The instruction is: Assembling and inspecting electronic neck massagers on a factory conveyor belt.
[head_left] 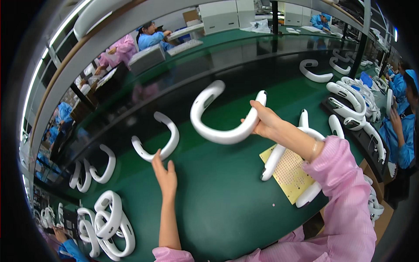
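Note:
My right hand [267, 123] grips one arm of a white U-shaped neckband [224, 136], raised over the green work surface. The band's curve hangs toward me, and its far arm tip is slightly blurred. Another white band [176, 136] rests on the surface to the left. My left hand [166, 177] is at its near edge, fingers extended and thumb apart; whether a fingertip touches it I cannot tell. Beneath my right forearm, several white bands [274, 163] lie on and around a yellow perforated board [291, 174].
Several bands stand at the left [109, 166], with a stack [104, 218] nearer me. At the right, a black tray [362, 148] holds more bands. Another band [316, 77] lies far right. A person in blue [398, 131] works at the right. A metal frame [56, 83] crosses above.

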The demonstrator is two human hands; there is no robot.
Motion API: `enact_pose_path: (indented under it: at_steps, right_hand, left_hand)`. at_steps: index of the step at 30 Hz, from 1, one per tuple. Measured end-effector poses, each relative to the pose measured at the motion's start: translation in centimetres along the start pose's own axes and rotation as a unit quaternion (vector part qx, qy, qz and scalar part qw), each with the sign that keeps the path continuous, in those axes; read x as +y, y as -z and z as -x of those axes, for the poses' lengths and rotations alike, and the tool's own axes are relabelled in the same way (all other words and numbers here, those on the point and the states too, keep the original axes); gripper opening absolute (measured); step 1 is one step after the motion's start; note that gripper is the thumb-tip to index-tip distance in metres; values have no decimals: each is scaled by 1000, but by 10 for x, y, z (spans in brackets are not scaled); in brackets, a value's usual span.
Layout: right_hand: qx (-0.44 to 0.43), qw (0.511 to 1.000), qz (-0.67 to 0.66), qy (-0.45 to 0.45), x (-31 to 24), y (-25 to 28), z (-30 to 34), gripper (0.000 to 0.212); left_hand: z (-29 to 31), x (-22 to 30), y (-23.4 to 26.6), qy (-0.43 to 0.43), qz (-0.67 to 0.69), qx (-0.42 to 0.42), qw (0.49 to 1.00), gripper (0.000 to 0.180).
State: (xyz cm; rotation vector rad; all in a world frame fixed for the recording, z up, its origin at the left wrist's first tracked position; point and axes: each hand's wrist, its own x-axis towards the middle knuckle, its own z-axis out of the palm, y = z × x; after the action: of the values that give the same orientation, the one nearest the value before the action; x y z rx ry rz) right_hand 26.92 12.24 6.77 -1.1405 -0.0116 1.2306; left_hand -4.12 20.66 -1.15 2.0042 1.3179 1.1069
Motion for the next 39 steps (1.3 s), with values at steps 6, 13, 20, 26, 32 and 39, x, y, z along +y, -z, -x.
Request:
enact_pose_path:
  at_steps: [6, 13, 20, 26, 32, 39]
  right_hand:
    - [-35, 984, 108, -135, -13, 20, -84, 63]
    - [-230, 779, 547, 202, 6, 17, -7, 45]
    - [-282, 766, 455, 357, 30, 21, 106, 82]
    - [-296, 938, 155, 86, 66, 57, 158, 51]
    - [-291, 951, 68, -78, 107, 70, 171, 50]
    - [-280, 952, 63, -105, 121, 75, 169, 45]
  left_hand:
    - [-52, -74, 41, -86, -340, -64, 934, 57]
    - [-73, 7, 41, -263, -180, -98, 943, 26]
    - [21, 143, 88, 41, 484, -119, 866, 52]
    - [98, 178, 88, 116, 642, -195, 733, 52]
    - [133, 174, 83, 97, 646, -177, 736, 60]
    - [146, 171, 69, 109, 604, -91, 785, 52]
